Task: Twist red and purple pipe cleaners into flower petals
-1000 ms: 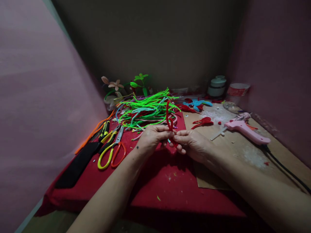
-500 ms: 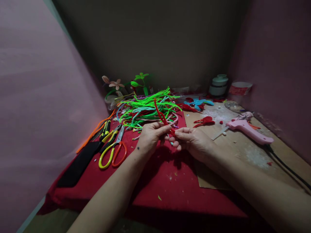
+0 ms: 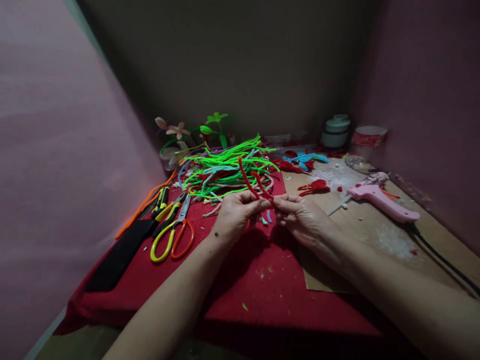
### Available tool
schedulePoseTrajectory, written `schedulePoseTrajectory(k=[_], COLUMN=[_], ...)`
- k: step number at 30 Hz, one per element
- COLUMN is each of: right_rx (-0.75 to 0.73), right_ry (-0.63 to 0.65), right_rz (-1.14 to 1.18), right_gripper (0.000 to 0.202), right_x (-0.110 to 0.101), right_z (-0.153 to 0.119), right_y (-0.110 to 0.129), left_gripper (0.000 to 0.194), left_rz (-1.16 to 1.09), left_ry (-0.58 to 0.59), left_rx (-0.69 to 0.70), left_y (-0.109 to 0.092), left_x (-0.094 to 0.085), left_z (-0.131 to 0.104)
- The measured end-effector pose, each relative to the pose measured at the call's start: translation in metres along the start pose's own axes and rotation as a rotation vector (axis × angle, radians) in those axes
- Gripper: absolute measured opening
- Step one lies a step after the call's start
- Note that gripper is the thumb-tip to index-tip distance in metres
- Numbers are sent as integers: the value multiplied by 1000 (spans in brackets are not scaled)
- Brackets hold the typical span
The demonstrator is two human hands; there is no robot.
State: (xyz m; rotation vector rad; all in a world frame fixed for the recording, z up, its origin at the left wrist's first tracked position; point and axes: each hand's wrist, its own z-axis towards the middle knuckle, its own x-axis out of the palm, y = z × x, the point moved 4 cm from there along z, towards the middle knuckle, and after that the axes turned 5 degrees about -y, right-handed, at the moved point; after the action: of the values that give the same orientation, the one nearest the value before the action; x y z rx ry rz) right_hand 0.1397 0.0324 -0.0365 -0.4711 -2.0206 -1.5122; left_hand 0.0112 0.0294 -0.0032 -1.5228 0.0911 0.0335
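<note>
Two strands of red pipe cleaner [image 3: 245, 175] rise from between my fingertips, over the middle of the table. My left hand [image 3: 240, 212] pinches the red pipe cleaner from the left, its thumb and forefinger closed. From the right, my right hand [image 3: 300, 217] pinches it as well, fingertips close to those of the left. The lower part of the piece is hidden by my fingers. Just behind my hands lies a pile of pipe cleaners [image 3: 225, 170], mostly bright green.
Scissors [image 3: 174, 230], pliers [image 3: 172, 210] and a black case [image 3: 120, 257] lie at the left. A pink glue gun [image 3: 386, 200] rests on a brown board [image 3: 337, 272] at the right, near a red fuzzy piece [image 3: 315, 187]. Fuzzy flowers [image 3: 178, 130], a jar [image 3: 336, 132] and a tub [image 3: 369, 136] stand behind.
The red strands have spread apart, and the second one now bends toward my right hand. My hands stay nearly in place, the right fingers more curled in.
</note>
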Motion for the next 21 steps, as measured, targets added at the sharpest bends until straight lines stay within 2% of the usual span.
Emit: schedulePoseTrajectory(k=[5, 14, 18, 21], right_rx=[-31, -113, -85, -99], right_ry=[-7, -4, -39, -74], right_rz=[-44, -192, -368, -581], right_gripper=[19, 19, 17, 23], right_x=[1, 3, 4, 4], right_z=[-2, -6, -9, -10], right_y=[0, 0, -2, -1], left_gripper=[23, 20, 19, 21], left_rz=[-65, -90, -70, -9], left_ry=[-25, -32, -45, -37], left_rx=[39, 25, 47, 56], left_y=[1, 3, 3, 3], left_x=[1, 3, 3, 4], left_z=[0, 0, 0, -2])
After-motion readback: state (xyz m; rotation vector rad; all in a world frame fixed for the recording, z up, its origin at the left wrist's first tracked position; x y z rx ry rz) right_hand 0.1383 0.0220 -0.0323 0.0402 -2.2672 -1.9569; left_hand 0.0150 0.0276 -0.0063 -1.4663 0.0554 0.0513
